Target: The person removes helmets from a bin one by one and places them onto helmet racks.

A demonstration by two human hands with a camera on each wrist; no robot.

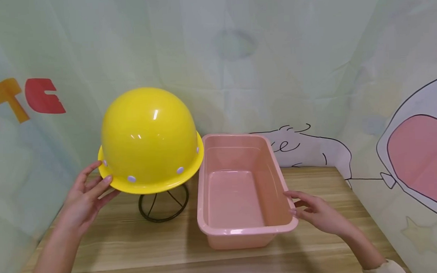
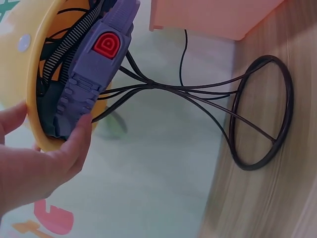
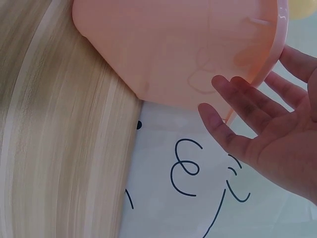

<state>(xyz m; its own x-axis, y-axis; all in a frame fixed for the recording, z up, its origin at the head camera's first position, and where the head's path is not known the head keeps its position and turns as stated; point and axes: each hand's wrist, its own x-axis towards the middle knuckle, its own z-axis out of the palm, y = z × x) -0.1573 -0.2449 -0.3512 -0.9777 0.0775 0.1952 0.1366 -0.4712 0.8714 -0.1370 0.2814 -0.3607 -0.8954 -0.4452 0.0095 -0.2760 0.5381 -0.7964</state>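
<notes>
A yellow hard hat (image 1: 150,139) sits on a black wire stand (image 2: 158,86), on the left of the table. My left hand (image 1: 85,195) holds its brim at the near left, thumb and fingers on either side of the edge in the left wrist view. That view also shows the hat's grey-purple inner headband (image 2: 91,74) with a red button. To the right of the hat stands a pink plastic basin (image 1: 248,231) with a bare floor. The fingertips of my right hand (image 1: 316,211) touch its right rim, while the other fingers spread loosely outside the wall.
The wood-grain table (image 1: 154,251) carries both things, the basin close beside the hat. A pale printed curtain (image 1: 292,69) rises behind and on both sides, with letters at left and a pink balloon drawing (image 1: 421,157) at right.
</notes>
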